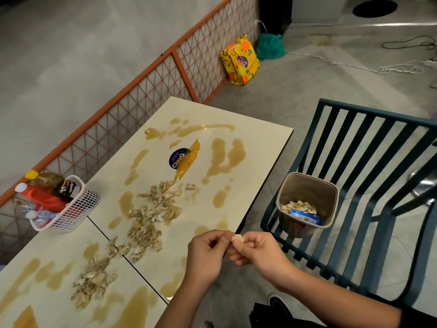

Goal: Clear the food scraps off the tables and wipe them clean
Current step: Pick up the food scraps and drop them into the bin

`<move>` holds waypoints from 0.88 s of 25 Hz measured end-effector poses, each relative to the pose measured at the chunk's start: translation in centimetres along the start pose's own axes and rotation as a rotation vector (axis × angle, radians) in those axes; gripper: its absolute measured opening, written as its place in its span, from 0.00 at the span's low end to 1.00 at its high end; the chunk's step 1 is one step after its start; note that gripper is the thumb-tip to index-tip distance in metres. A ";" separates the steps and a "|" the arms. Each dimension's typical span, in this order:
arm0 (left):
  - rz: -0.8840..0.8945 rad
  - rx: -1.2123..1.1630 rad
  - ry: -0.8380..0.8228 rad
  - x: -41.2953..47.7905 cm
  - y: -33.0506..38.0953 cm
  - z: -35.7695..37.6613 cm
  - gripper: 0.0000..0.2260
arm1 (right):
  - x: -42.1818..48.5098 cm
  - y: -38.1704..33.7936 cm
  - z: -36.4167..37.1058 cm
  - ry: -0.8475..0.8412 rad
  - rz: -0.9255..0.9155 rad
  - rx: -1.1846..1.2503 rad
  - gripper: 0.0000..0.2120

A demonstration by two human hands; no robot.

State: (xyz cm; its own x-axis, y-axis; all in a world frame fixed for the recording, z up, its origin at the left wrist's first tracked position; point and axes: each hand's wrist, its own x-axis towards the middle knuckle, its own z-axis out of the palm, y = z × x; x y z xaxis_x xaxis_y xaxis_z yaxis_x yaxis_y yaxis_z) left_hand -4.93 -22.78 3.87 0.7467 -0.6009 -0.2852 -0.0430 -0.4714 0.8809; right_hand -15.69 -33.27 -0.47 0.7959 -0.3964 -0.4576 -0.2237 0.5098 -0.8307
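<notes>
The floor (295,91) fills the upper right of the frame, with a fence (142,91) running diagonally across the upper left; two pale tables (262,147) butt end to end from the centre down to the lower left, their glossy tops blotched with brown spills (227,157); a slatted chair (378,114) stands at the right, close to the table edge; on its seat an open bin (305,188) sits upright, already part filled; a basket (78,209) of bottles stands at the left edge of the tables; loose scraps (146,223) trail in a long band from the table centre toward the lower left, and a wrapper (186,159) lies above them.

At lower centre, just off the table's near edge, the left hand (208,252) and right hand (257,252) meet, both pinching one small scrap (237,238) at their fingertips; the bin lies up and to the right of it, near but apart, mouth upward; the right hand is nearer, so the drop probably falls to it.
</notes>
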 end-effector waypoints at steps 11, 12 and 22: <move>-0.225 -0.069 -0.023 -1.6 -3.2 -1.3 0.09 | 7.5 3.5 -16.4 0.663 0.327 0.076 0.14; -0.240 -0.088 -0.006 -1.7 -3.3 -1.7 0.09 | 7.8 3.5 -17.3 0.675 0.341 0.145 0.14; -0.290 -0.110 0.091 -2.3 -4.7 -4.6 0.09 | 9.6 4.4 -12.8 0.308 0.456 -0.240 0.09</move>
State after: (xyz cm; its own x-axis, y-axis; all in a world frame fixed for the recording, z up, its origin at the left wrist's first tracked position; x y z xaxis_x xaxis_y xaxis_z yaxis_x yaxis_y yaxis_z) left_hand -3.38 -16.24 2.10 0.7738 -0.3890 -0.5000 0.2488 -0.5392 0.8046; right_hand -16.24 -44.63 -12.54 0.3985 -0.3994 -0.8257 -0.6533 0.5083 -0.5611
